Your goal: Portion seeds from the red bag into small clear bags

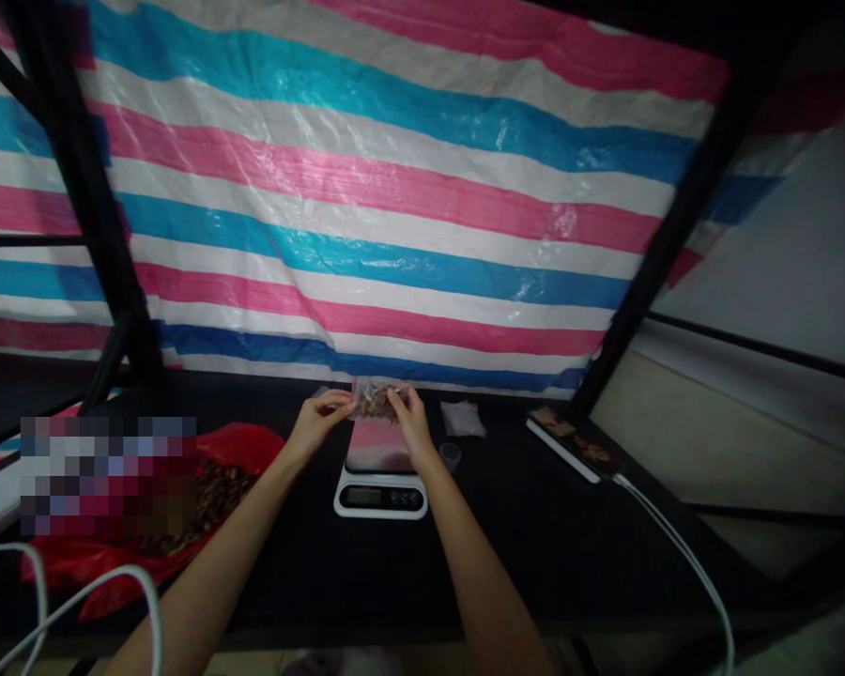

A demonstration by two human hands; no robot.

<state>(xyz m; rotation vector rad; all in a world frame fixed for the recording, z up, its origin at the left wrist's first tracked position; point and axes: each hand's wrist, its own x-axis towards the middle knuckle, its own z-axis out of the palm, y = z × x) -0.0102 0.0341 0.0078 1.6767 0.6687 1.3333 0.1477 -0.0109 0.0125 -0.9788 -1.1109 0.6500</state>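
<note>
A small clear zip bag [375, 401] with brown dried bits in it is held sideways above the kitchen scale [381, 499]. My left hand [318, 420] pinches the bag at its left end, where a reddish line marks the seal. My right hand [409, 418] grips the other end, thumb and fingers closed on the filled part. Below the bag, the scale's shiny plate reflects pink and white, and its display is too dark to read. Whether the bag touches the plate I cannot tell.
On the left a red plastic bag [250, 441] lies spread with brown dried pieces [222, 498]. A small clear cup [450, 456] and a white packet [463, 419] stand right of the scale. Farther right lies a white-edged device [570, 445] with a white cable [683, 545].
</note>
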